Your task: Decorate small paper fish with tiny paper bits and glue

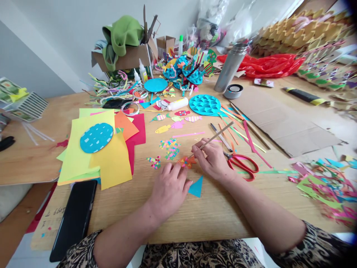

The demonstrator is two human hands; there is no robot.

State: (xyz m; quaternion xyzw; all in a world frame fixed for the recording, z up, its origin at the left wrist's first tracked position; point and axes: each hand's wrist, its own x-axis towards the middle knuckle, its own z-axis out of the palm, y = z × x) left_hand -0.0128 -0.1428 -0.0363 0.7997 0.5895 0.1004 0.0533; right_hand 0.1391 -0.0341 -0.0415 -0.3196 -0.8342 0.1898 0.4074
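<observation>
My right hand (212, 158) is closed around a thin wooden stick (220, 134), its lower tip at a small orange paper fish (187, 161) with coloured bits on it. Fingertips of my left hand (169, 190) hold that fish down on the table, covering part of it. A blue paper piece (196, 187) lies beside my left thumb. Just beyond the fish are piles of paper confetti (172, 152) and round dots (154, 162). Several finished paper fish, among them a yellow fish (162, 128) and a pink fish (177, 124), lie farther back.
Red-handled scissors (243, 165) and a pen (221, 137) lie by my right wrist. Coloured paper sheets (80, 163) and a phone (73, 219) are at left. Behind stand a glue bottle (177, 104), a blue scaled disc (204, 104) and a steel flask (231, 69). Cardboard (287, 123) lies at right.
</observation>
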